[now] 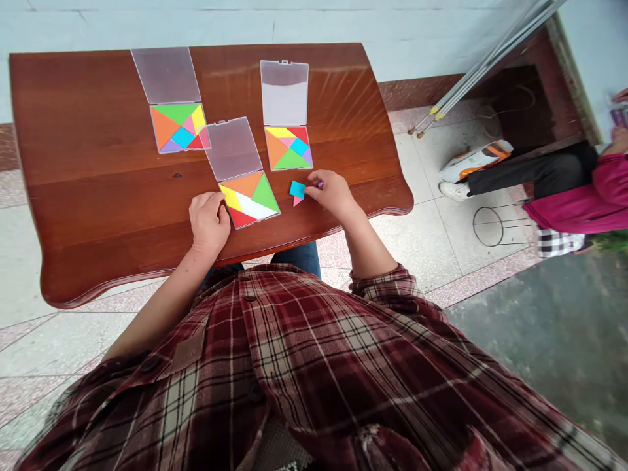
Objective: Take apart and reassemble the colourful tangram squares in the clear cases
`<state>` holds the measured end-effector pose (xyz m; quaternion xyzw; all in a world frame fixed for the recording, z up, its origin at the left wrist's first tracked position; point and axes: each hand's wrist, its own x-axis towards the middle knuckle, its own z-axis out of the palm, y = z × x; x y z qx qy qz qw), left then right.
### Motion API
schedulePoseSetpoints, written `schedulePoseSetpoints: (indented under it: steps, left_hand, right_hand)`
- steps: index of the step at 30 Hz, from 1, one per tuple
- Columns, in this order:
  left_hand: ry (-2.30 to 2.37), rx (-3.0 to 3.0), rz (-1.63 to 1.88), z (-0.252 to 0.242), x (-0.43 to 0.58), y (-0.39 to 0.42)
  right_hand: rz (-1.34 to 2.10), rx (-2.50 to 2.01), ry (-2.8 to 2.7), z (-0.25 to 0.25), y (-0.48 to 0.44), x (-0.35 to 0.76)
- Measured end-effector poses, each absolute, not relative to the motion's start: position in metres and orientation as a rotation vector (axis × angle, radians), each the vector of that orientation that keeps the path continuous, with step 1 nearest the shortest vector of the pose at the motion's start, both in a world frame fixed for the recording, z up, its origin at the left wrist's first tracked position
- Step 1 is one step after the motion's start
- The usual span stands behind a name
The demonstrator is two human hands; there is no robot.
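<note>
Tangram cases [249, 199] on wooden table [73, 163]

Right hand [333, 194] near table's front edge, just right of middle case tray [250, 199], fingers loosely apart. Blue square piece [297, 189] just left of fingertips [314, 178], small pink triangle [297, 201] directly below it, both lying loose on wood. Small purple piece [320, 185] at fingertips, partly hidden; grip on it impossible to tell. Left hand [210, 222] resting on tabletop, fingers curled together, touching left side of middle case tray; anything inside fingers impossible to tell. Middle tray filled with yellow, orange, green, white and red pieces. Left case tray [179, 127] and right case tray [288, 148] each packed with coloured pieces in a square. Clear lids folded open behind all three trays. Plaid flannel sleeves [383, 281] on both arms. Off to right on floor, co-worker in magenta top [579, 203], black trousers, white shoe; wire stand [488, 226] close by.
</note>
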<state>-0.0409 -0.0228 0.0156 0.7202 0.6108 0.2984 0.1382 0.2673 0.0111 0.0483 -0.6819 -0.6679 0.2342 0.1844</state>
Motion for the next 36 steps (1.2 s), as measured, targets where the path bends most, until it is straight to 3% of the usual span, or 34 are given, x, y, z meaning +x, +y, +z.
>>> schedulePoseSetpoints:
  steps: [8,15,24,36]
  left_hand:
    - [1.765,2.082,0.857,0.015,-0.042,-0.022]
    - [1.760,2.049,0.853,0.013,-0.042,-0.023]
    - [1.756,2.071,0.875,0.015,-0.039,-0.023]
    - [1.759,2.065,0.862,0.017,-0.037,-0.026]
  right_hand:
    - [0.604,-1.978,-2.242,0.050,0.025,0.240]
    - [0.583,-1.958,-2.208,0.057,0.022,0.236]
    - [0.760,-1.815,-2.393,0.078,-0.008,0.163]
    - [0.576,-1.932,-2.522,0.077,-0.017,0.138]
